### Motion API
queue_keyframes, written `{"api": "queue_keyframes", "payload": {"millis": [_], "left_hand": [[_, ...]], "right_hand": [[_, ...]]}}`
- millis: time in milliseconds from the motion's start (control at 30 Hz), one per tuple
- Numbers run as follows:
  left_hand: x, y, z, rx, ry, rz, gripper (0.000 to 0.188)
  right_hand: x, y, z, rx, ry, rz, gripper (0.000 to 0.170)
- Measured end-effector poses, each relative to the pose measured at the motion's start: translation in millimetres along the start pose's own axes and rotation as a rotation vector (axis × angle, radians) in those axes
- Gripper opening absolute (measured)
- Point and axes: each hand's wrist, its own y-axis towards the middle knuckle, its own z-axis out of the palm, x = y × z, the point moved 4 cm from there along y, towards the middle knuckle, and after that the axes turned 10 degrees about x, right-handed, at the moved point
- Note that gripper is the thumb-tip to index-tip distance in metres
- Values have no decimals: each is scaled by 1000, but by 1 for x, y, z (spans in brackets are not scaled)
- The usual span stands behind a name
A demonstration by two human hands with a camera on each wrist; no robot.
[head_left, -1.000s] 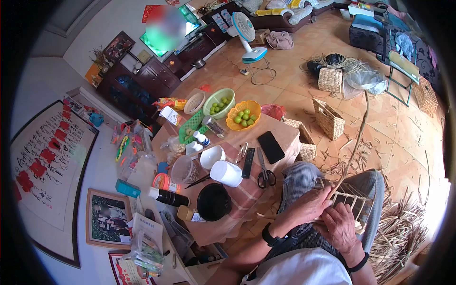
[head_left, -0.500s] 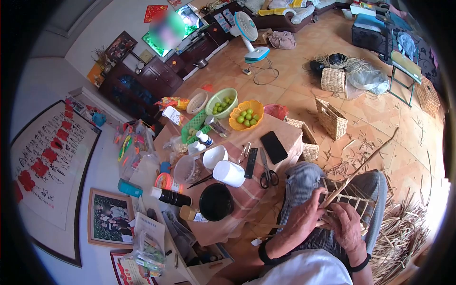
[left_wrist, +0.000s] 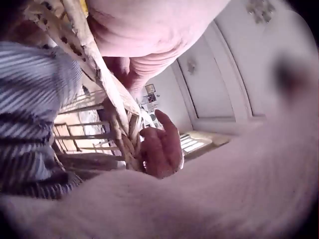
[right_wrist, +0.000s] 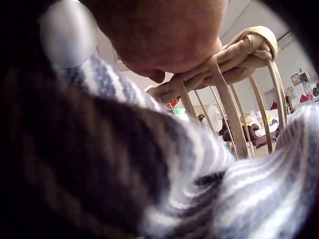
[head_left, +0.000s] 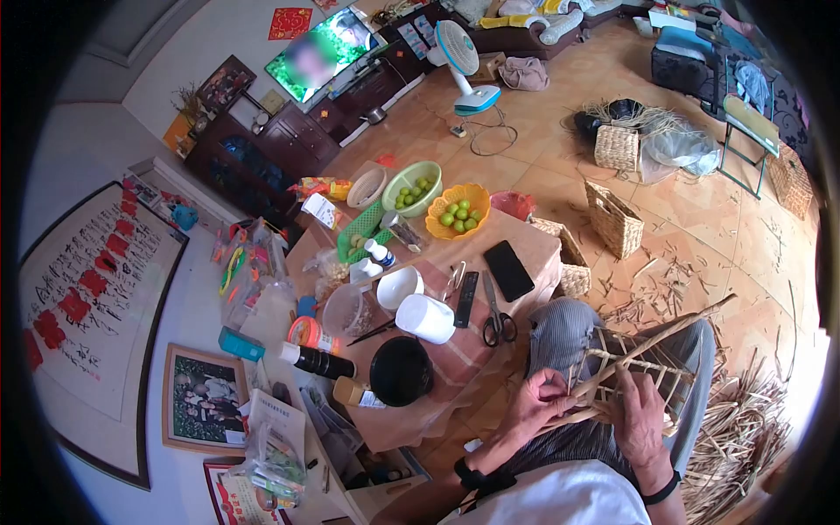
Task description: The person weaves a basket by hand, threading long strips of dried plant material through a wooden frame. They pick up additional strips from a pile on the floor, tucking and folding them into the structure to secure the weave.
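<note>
On the lap lies a half-woven straw basket [right_wrist: 232, 112], with thin spokes and a thick braided rim [right_wrist: 244, 52]. A long tan straw strip [head_left: 678, 328] crosses over it, its free end out past the knee. My left hand [head_left: 534, 407] pinches the strip's near end at the rim between thumb and fingers. The right hand [head_left: 640, 424] grips the rim's near side, its fingers bent over the edge. In the left wrist view, the fingers [left_wrist: 162, 149] of a hand curl beside the plaited strands [left_wrist: 129, 137].
To the left, a table [head_left: 538, 249] carries scissors [head_left: 497, 319], a phone [head_left: 509, 271], a black bowl [head_left: 401, 372] and fruit bowls. A heap of straw [head_left: 739, 437] lies at the right. Finished baskets [head_left: 612, 219] and straw scraps are on the tiled floor.
The strip has swung from nearly upright down to the right, across the basket. My left hand has drawn back left and towards the body, while the right hand stays at the rim.
</note>
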Motion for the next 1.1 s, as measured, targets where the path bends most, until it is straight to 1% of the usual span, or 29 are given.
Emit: {"api": "queue_keyframes", "payload": {"millis": [67,133,167,200,233,300,333,433,467,567,600,667,700,733,833,867,967,1000,1100], "left_hand": [[-1,5,-3,61,-110,-34,34],[-11,9,4,119,-45,14,38],[-14,9,5,147,-11,33,39],[-14,13,4,242,60,54,46],[-17,12,2,252,207,4,48],[-50,11,16,268,495,-96,52],[-66,11,28,224,650,-167,47],[-69,6,56,74,1120,299,34],[-64,12,63,67,1199,241,28],[-63,18,51,82,1055,8,26],[-63,17,48,67,1071,-8,22],[-21,20,15,61,670,-3,18],[-20,20,9,54,471,1,17],[-23,16,1,111,332,-26,18],[-13,5,-9,159,-21,-59,21],[-13,8,-5,181,49,67,28],[-42,4,15,166,490,167,34],[-63,2,26,172,658,-8,37],[-61,3,39,36,1067,165,37]], "right_hand": [[1,4,0,72,-67,-48,48],[0,6,0,133,-107,-78,44],[-1,6,-2,121,-82,-86,43],[-1,6,-3,111,-56,-93,42],[-1,7,-4,105,-29,-104,42],[0,7,-6,88,12,-74,39],[1,8,-7,73,37,-63,38],[0,9,-7,61,48,-48,37],[-1,9,-6,63,42,-46,36],[-5,7,-6,67,47,-57,35],[-6,7,-7,65,37,-54,35],[-6,8,-9,68,21,-52,34],[-6,9,-9,64,29,-56,33],[-6,9,-10,59,37,-60,33],[-4,11,-12,41,43,-75,32],[-5,11,-12,43,42,-78,31],[-6,10,-10,57,39,-63,30],[-6,10,-9,62,37,-54,30],[-7,9,-8,53,33,-49,30]]}}
